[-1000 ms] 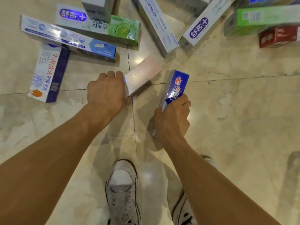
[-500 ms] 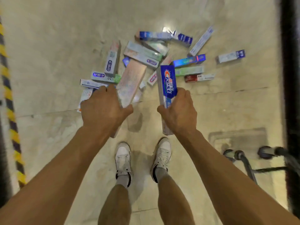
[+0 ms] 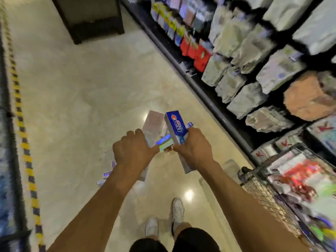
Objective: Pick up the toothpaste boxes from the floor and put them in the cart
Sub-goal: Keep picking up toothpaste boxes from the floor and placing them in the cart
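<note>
My left hand (image 3: 133, 152) is shut on a pale pink toothpaste box (image 3: 153, 127), held upright in front of me. A blue toothpaste box (image 3: 177, 127) with red and white lettering stands in my right hand (image 3: 195, 149), right beside the pink one. Below and behind my hands, a few toothpaste boxes (image 3: 164, 142) still lie on the floor, mostly hidden; more box ends (image 3: 106, 176) show left of my left forearm. The wire cart (image 3: 261, 190) stands at the lower right, with several boxes inside it, blurred.
A dark shelf unit (image 3: 200, 88) full of packaged goods runs along the right side. A dark stand (image 3: 91, 19) is at the far end of the aisle. Yellow-black tape (image 3: 20, 110) marks the floor on the left. My white shoes (image 3: 177, 211) are below.
I have stood up from the floor with both boxes in hand, and the view has swung right, bringing the shelves and the cart into sight. The pile has dropped behind my hands.
</note>
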The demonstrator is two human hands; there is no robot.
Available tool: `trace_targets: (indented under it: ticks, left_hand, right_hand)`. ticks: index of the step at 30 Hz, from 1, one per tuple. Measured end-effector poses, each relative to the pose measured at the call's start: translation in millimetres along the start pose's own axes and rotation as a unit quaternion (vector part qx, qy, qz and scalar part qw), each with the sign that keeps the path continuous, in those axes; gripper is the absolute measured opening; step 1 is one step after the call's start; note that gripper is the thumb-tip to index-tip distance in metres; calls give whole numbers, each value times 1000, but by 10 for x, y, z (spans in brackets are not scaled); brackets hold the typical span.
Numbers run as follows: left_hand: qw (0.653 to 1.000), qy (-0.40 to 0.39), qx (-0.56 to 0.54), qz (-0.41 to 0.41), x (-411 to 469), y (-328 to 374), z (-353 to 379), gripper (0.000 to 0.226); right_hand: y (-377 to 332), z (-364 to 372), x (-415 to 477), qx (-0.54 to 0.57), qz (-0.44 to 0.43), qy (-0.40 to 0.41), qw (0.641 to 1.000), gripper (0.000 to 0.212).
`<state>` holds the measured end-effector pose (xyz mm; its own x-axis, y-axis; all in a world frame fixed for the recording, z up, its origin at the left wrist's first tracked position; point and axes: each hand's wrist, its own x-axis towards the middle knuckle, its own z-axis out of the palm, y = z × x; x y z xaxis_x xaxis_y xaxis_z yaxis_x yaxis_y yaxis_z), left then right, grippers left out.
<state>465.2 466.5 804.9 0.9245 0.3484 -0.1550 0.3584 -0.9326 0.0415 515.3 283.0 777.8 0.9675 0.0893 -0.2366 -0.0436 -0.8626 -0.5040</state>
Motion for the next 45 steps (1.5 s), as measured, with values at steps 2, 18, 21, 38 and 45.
trace_targets:
  ticks: [2,18,21,38,45]
  left_hand:
    - [999,4,-9,39,-125,247,-264,69]
    - [935,-23,-55,349,-1158,3501,-671,51]
    - [931,-27,-39,362,-1340,4148,-537,52]
    - [916,-72,81,386,-783,6767,1163,68]
    - [900,-41,142,410,-445,7248,2345,68]
  right_hand:
    - [128,-412,-231,15,32,39,999,66]
    - [2791,-2469,-1670,47,277,236,930,63]
    - [3380,-2658,-1846,46,317,239,917,64]
    - [5896,-2539,-1077,94,457,240,852,59]
    - [6764,-1832,-513,153,506,233,816,45]
